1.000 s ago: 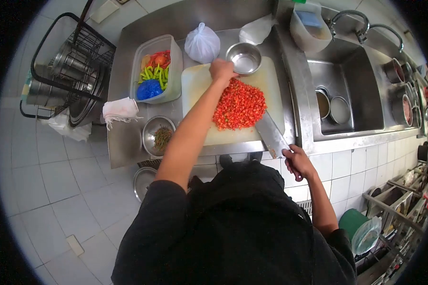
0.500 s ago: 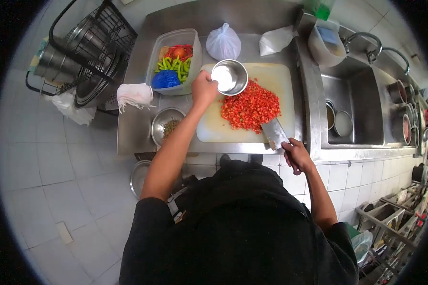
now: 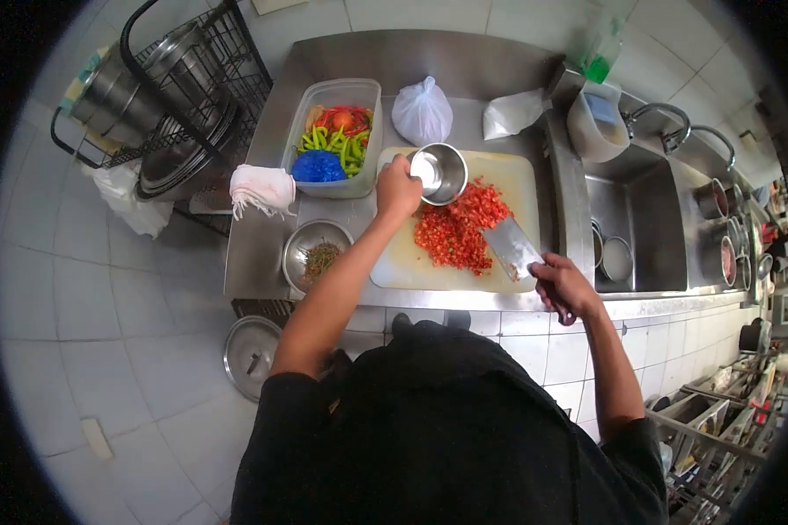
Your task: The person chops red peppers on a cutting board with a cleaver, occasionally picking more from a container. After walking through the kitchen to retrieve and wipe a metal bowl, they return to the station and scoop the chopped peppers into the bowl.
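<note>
My left hand point(image 3: 398, 185) grips the rim of a small steel bowl point(image 3: 451, 173), tilted over the far edge of a heap of chopped red chillies point(image 3: 455, 232). No chillies show in the part of the bowl's inside that I can see. The heap lies on a pale cutting board point(image 3: 394, 262). In my right hand point(image 3: 566, 284) is the handle of a cleaver point(image 3: 510, 248), its broad blade against the heap's right side, with red bits stuck to it.
Left of the board stand a plastic tub point(image 3: 372, 166) of green and red chillies and a steel bowl point(image 3: 346, 234) of stems. Behind are a tied white bag point(image 3: 423, 112) and a white packet point(image 3: 512, 115). A sink point(image 3: 639, 206) lies to the right.
The camera view has shifted. The bowl has tilted further and come to the heap's far edge. The cleaver blade has pushed in, and the heap is narrower, split by a groove.
</note>
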`<move>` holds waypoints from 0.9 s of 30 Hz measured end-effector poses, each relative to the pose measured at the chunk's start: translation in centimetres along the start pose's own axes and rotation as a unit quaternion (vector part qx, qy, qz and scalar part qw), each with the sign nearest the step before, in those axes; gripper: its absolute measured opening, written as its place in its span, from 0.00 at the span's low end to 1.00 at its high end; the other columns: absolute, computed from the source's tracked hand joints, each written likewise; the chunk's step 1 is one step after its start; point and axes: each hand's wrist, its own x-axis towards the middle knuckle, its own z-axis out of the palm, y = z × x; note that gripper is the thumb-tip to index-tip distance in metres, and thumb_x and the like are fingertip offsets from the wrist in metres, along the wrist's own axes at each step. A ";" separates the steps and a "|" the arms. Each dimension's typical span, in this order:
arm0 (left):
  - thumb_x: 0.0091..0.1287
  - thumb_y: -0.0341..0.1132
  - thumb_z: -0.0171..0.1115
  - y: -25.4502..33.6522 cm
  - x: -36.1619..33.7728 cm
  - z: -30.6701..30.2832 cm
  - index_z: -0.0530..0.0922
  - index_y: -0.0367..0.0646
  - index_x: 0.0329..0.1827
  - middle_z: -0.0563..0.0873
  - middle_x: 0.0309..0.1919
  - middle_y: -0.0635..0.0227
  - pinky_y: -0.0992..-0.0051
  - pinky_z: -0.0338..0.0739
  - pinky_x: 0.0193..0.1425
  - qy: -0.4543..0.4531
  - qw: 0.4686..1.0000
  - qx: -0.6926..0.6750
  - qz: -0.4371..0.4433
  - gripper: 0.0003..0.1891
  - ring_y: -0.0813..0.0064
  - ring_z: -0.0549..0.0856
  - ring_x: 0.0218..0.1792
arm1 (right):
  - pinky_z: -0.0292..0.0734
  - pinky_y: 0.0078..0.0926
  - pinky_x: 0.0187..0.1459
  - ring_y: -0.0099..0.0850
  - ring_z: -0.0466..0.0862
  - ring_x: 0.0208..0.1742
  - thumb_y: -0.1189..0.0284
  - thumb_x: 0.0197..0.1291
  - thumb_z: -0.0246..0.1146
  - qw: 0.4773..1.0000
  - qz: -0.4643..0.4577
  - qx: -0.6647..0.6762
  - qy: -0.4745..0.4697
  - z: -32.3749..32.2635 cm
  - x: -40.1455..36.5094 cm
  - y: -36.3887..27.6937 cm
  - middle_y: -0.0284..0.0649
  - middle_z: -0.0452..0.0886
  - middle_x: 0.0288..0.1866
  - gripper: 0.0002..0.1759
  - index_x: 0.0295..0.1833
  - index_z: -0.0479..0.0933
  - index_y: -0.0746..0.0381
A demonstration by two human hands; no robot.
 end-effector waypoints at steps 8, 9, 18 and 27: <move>0.52 0.29 0.60 0.9 -1.1 0.9 0.71 0.38 0.31 0.80 0.29 0.52 0.55 0.72 0.41 -0.009 0.999 0.014 0.046 0.08 0.47 0.79 0.36 | 0.66 0.32 0.11 0.29 0.72 0.11 0.61 0.62 0.56 0.930 0.031 -0.364 -0.023 2.7 3.7 -13.9 0.39 0.74 0.14 0.22 0.22 0.73 0.68; 0.52 0.29 0.61 0.0 -0.2 1.6 0.71 0.38 0.31 0.81 0.28 0.52 0.55 0.72 0.40 -0.022 0.999 -0.022 0.012 0.08 0.45 0.80 0.35 | 0.66 0.31 0.10 0.29 0.71 0.10 0.61 0.61 0.56 0.923 0.016 -0.383 -0.015 3.0 3.7 -14.9 0.39 0.73 0.14 0.22 0.21 0.72 0.68; 0.56 0.22 0.61 0.3 0.0 0.4 0.68 0.34 0.29 0.79 0.30 0.58 0.71 0.85 0.24 -0.054 0.945 -0.275 -0.167 0.08 0.67 0.84 0.29 | 0.64 0.23 0.11 0.23 0.71 0.11 0.67 0.65 0.55 0.985 -0.037 -0.166 0.009 -1.1 -0.6 -9.2 0.36 0.72 0.17 0.11 0.35 0.71 0.64; 0.55 0.18 0.58 0.5 -1.5 -2.5 0.67 0.33 0.36 0.73 0.37 0.58 0.68 0.88 0.36 -0.093 0.921 -0.331 -0.183 0.09 0.65 0.83 0.34 | 0.65 0.21 0.11 0.23 0.70 0.10 0.69 0.65 0.55 0.993 0.073 0.091 0.000 -1.6 -5.0 9.4 0.36 0.72 0.16 0.10 0.42 0.70 0.66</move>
